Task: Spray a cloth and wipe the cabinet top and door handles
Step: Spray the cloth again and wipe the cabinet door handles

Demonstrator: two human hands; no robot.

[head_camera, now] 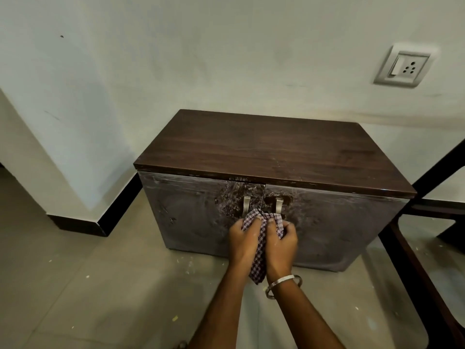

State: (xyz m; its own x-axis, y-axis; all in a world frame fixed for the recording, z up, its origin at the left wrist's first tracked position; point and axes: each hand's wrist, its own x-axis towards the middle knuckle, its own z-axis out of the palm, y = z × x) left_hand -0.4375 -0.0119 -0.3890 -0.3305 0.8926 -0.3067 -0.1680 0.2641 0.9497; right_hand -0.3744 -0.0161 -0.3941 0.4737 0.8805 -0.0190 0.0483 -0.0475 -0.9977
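A low cabinet stands against the wall, with a dark wood top (271,152) and two dusty, smeared doors. Two metal handles sit side by side at the door seam, the left handle (246,205) and the right handle (278,204). A purple-and-white checked cloth (261,248) is bunched between both hands just below the handles, its upper edge touching their lower ends and its tail hanging down. My left hand (242,244) grips the cloth's left side. My right hand (281,248), with a metal bangle at the wrist, grips its right side. No spray bottle is in view.
A switch and socket plate (402,68) is on the wall at upper right. A dark wooden furniture frame (412,268) stands close to the cabinet's right side. The tiled floor (100,285) is speckled with small flecks. A wall corner with black skirting (100,222) juts out left.
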